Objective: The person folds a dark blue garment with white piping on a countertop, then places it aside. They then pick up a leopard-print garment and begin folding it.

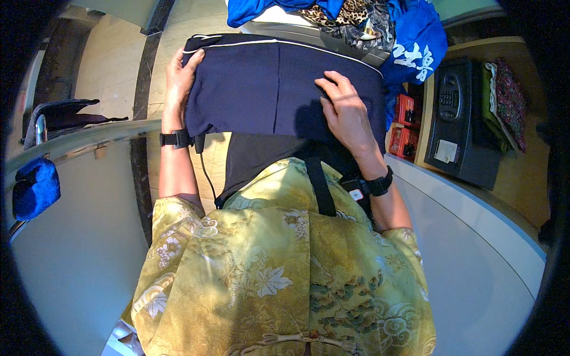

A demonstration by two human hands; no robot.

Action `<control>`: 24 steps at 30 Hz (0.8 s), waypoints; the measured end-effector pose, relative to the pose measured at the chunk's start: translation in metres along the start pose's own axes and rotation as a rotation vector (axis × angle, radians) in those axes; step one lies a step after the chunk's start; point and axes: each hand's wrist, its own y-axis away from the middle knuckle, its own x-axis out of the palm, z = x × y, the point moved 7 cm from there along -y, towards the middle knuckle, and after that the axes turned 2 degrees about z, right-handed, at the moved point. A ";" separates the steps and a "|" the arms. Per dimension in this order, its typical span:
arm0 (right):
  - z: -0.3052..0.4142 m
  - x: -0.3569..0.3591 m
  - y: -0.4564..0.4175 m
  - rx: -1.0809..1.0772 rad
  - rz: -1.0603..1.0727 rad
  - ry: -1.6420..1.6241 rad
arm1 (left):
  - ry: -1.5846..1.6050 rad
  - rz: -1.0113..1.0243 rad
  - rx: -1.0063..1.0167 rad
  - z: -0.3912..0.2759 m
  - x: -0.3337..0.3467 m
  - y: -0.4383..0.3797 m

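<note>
A navy blue garment with thin white piping (236,89) lies spread across my lap, its piped edge away from me and a seam running down its middle. My left hand (183,75) grips its far left corner, thumb on top of the cloth and fingers at the outer edge. Over the right half of the cloth rests my right hand (345,104), palm down with the fingers bent and apart. The underside of the cloth is hidden.
Beyond my knees stands a pale container (285,27) heaped with blue (416,40) and leopard-print cloth (356,12). Right are red boxes (403,142), a dark safe (449,111) and folded textiles (501,107). Left, a blue cloth (35,189) hangs near a glass panel (80,231).
</note>
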 end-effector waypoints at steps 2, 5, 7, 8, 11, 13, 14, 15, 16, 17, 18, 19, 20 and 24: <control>0.007 0.007 -0.001 -0.031 0.012 -0.062 | -0.008 0.011 0.001 0.008 -0.011 -0.007; 0.027 0.011 -0.003 -0.078 0.072 -0.152 | -0.081 0.004 0.032 0.001 -0.008 -0.004; 0.048 0.009 -0.006 -0.149 0.100 -0.235 | -0.078 0.012 0.028 -0.006 -0.004 -0.001; 0.058 0.010 -0.007 -0.172 0.118 -0.264 | -0.053 0.016 0.015 -0.004 -0.005 -0.002; 0.070 0.021 -0.013 -0.181 0.182 -0.380 | 0.046 0.074 -0.045 -0.010 0.001 -0.002; 0.075 0.031 -0.020 -0.087 0.284 -0.513 | 0.124 0.136 -0.076 -0.023 0.004 0.002; 0.075 0.034 -0.023 -0.054 0.299 -0.557 | 0.178 0.161 -0.089 -0.030 0.009 0.004; 0.077 0.034 -0.028 -0.054 0.260 -0.611 | 0.186 0.184 -0.075 -0.040 0.012 0.007; 0.077 0.034 -0.033 -0.054 0.221 -0.665 | 0.193 0.207 -0.060 -0.049 0.017 0.010; 0.079 0.034 -0.038 -0.053 0.180 -0.719 | 0.201 0.231 -0.045 -0.055 0.021 0.012; 0.079 0.031 -0.045 -0.001 0.147 -0.833 | 0.167 0.259 -0.020 -0.060 0.025 0.013; 0.076 0.033 -0.052 0.032 0.118 -0.868 | 0.146 0.307 -0.026 -0.064 0.031 0.018; 0.075 0.037 -0.058 0.087 0.114 -0.925 | 0.139 0.330 -0.010 -0.069 0.035 0.023; 0.088 0.038 -0.066 0.213 0.175 -1.004 | 0.145 0.393 0.018 -0.085 0.066 0.043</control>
